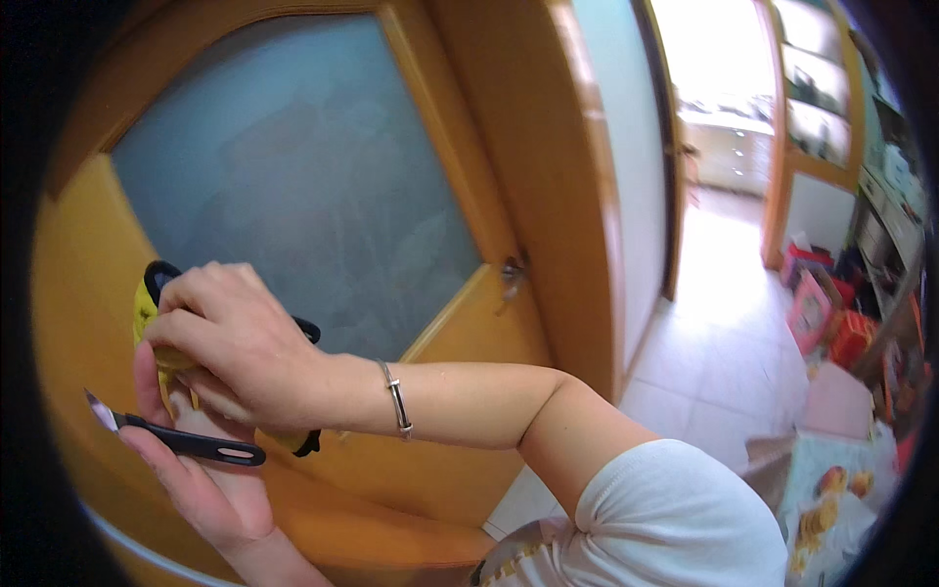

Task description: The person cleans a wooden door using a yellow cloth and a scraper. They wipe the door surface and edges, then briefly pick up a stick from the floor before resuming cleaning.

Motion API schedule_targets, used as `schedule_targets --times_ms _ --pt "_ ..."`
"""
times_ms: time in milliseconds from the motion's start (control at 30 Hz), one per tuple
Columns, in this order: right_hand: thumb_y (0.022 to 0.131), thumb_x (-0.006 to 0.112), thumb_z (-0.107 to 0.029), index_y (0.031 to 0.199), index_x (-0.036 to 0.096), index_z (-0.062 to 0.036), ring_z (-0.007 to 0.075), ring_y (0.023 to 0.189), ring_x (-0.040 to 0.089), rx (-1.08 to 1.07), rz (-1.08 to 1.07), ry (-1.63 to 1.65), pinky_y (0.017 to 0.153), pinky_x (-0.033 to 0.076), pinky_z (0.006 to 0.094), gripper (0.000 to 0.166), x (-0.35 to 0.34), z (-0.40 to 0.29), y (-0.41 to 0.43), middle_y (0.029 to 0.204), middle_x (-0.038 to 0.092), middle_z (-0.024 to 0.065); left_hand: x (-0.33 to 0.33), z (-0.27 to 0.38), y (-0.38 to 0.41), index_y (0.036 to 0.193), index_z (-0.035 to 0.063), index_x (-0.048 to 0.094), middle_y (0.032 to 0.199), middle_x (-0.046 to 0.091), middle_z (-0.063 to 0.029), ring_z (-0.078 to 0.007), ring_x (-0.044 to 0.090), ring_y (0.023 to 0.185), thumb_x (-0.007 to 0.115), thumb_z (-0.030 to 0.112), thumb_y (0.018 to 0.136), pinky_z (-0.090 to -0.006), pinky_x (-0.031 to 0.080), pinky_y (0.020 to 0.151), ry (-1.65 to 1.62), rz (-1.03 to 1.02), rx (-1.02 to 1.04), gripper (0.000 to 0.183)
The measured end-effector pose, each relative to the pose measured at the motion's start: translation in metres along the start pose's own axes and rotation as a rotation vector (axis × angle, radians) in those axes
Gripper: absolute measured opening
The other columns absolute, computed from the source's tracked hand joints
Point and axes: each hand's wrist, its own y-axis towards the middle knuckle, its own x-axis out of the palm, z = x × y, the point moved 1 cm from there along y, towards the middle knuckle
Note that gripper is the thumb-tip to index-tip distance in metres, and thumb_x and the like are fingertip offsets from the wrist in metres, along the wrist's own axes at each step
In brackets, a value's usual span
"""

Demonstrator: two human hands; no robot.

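Observation:
My left hand [213, 477], palm up at the lower left, holds a small knife [198, 445] with a slotted black handle under its thumb. The short, pointed blade sticks out to the left. Just above it, my right hand [235, 345] reaches in from the right, a metal bangle [397, 400] at the wrist. Its curled fingers grip a yellow item with black trim [143, 312], perhaps of fabric. Most of that item is hidden behind both hands; black-edged parts show on either side of the right hand. The left fingers are partly hidden too.
A wooden door [469, 323] with a frosted pane [315, 161] and a metal handle [511, 271] stands close before me. On the right, a tiled floor [682, 345] leads to a bright doorway. Boxes [814, 308], bags and a shelf [891, 242] line the far right.

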Motion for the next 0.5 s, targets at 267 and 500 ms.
schedule_targets --times_ms 267,500 --pt "0.080 0.065 -0.010 0.117 0.056 -0.0043 0.0347 0.112 0.052 0.667 -0.165 -0.138 0.095 0.045 0.0397 0.039 -0.275 0.003 -0.106 0.118 0.052 0.0175 0.048 -0.251 -0.021 0.140 0.0089 0.043 0.144 0.041 -0.0124 -0.0272 0.040 0.133 0.031 0.058 0.100 -0.0439 0.033 0.112 -0.174 -0.211 -0.550 0.064" --pt "0.085 0.064 -0.013 0.118 0.058 -0.0037 0.0315 0.102 0.061 1.168 -0.110 -0.625 0.089 0.048 0.0392 0.035 -0.466 -0.038 -0.148 0.107 0.064 0.0157 0.149 -0.429 -0.057 0.129 -0.0014 0.053 0.134 0.050 -0.0162 -0.0272 0.048 0.125 0.041 0.054 0.099 -0.0426 0.038 0.107 -0.141 -0.562 -0.903 0.065"
